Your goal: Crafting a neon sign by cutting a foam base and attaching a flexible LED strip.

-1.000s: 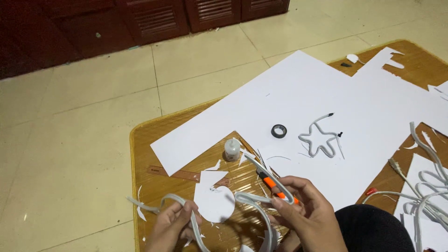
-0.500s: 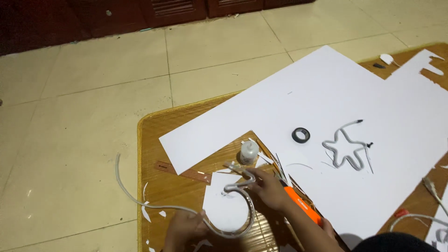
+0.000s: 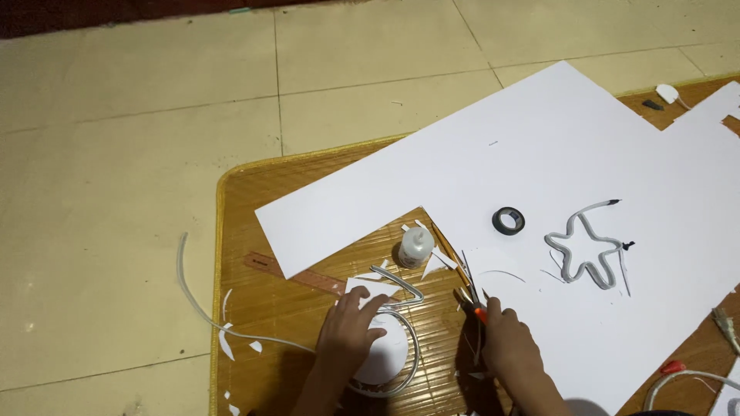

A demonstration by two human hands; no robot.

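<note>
Tube [image 3: 401,296], grey, bent into an angular loop over a white cutout [image 3: 381,347], lay on the woven mat [image 3: 254,308] near the bottom centre of view. Curved on round the cutout's right edge; trailed left off the mat onto the tiled floor [image 3: 116,192]. Left hand [image 3: 351,331] pressed flat on cutout and tube, fingers spread, gripping nothing. Right hand [image 3: 505,343] closed around an orange-handled tool [image 3: 472,302], tip pointed up and left, just beside the tube's bend. Could not tell the kind of tool.

Glue bottle [image 3: 416,246], small and white, stood upright just above the tube, at the notch of the large white sheet [image 3: 539,154]. Black tape roll [image 3: 508,220] lay on the sheet, right of the bottle. Star [image 3: 586,254] of grey tube lay on the sheet, right of the roll. Wooden ruler [image 3: 293,273] lay partly under the sheet's lower-left corner. White paper scraps [image 3: 227,339] scattered along the mat's left edge.
</note>
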